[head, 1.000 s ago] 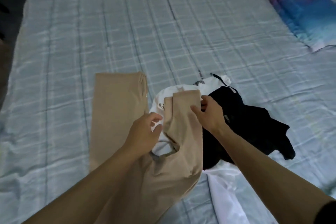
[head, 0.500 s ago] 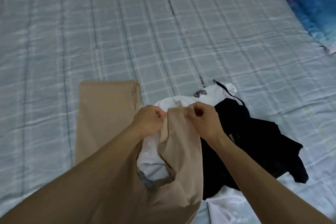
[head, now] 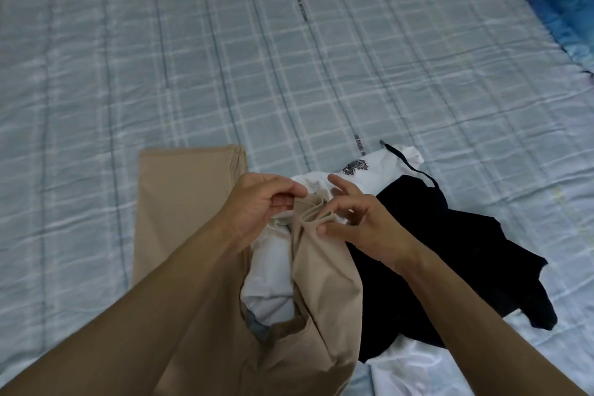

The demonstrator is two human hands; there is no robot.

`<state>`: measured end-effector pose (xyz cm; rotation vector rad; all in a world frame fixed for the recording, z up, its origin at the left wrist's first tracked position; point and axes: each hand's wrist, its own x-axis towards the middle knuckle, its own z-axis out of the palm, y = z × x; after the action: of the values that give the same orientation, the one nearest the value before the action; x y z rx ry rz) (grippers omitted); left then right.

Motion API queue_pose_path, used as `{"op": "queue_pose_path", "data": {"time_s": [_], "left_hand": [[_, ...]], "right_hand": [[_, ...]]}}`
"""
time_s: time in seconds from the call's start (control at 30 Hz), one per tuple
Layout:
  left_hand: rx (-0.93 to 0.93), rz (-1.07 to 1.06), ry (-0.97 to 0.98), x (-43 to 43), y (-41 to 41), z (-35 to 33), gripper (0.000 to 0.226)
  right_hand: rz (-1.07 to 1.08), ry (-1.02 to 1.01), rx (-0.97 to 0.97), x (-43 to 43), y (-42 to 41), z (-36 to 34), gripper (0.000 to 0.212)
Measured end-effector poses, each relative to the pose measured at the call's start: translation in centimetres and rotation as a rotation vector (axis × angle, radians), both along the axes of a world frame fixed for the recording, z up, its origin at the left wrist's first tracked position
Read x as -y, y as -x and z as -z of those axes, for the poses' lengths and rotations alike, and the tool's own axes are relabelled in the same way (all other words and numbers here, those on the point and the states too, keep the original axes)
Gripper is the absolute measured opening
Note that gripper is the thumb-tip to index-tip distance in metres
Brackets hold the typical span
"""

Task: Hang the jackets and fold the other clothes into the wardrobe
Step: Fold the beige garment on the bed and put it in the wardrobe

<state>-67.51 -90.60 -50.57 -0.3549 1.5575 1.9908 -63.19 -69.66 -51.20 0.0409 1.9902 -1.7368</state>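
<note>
Over the bedspread (head: 289,74), left hand (head: 257,206) and right hand (head: 363,222) seemingly pinch trousers (head: 321,267)

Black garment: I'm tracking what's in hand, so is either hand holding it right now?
No: the left hand and right hand both pinch the beige trousers at the hem, and the black garment lies loose on the bed.

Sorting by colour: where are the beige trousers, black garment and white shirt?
beige trousers (head: 186,202), head view, the flat outstretched leg.
black garment (head: 450,251), head view, middle of the cloth.
white shirt (head: 270,270), head view, patch between trouser legs.
</note>
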Motion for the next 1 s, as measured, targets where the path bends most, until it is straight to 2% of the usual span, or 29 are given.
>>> {"op": "queue_pose_path", "data": {"time_s": [0.2, 0.33, 0.37, 0.43, 0.5, 0.57, 0.63, 0.73, 0.83, 1.0], "left_hand": [[-0.006, -0.031, -0.057, 0.1, -0.7, -1.5, 0.022], [-0.034, -0.016, 0.063, -0.1, -1.4, -2.4, 0.018], [-0.117, 0.050, 0.161, 0.1, -1.6, -2.5, 0.025], [-0.386, 0.285, 0.377, 0.7, -1.9, -3.0, 0.056], [-0.630, 0.526, 0.526, 0.9, -2.2, -3.5, 0.065], [-0.759, 0.604, 0.616, 0.8, -2.5, -3.6, 0.053], [-0.808, 0.554, 0.646, 0.6, -2.7, -3.8, 0.039], [-0.870, 0.470, 0.642, 0.9, -2.7, -4.4, 0.022], [-0.957, 0.451, 0.630, 1.4, -3.0, -4.9, 0.013], [-0.854, 0.414, 0.703, 1.5, -3.0, -4.8, 0.009]], "right_hand": [[0.006, 0.244, 0.190, 0.3, -0.5, -0.7, 0.020], [0.130, 0.421, 0.345, 0.7, -1.3, -0.9, 0.007], [0.156, 0.430, 0.332, 0.8, -1.5, -0.8, 0.005], [0.171, 0.414, 0.264, 1.0, -1.6, -0.8, 0.007], [0.150, 0.363, 0.214, 1.2, -1.7, -0.9, 0.007], [0.126, 0.325, 0.197, 1.2, -1.7, -1.1, 0.014], [0.120, 0.335, 0.200, 1.2, -1.7, -1.3, 0.022], [0.160, 0.312, 0.146, 1.1, -1.7, -1.7, 0.008], [0.209, 0.301, 0.114, 0.7, -1.7, -2.1, 0.006], [0.286, 0.256, -0.012, 1.0, -2.0, -2.7, 0.007]]}}
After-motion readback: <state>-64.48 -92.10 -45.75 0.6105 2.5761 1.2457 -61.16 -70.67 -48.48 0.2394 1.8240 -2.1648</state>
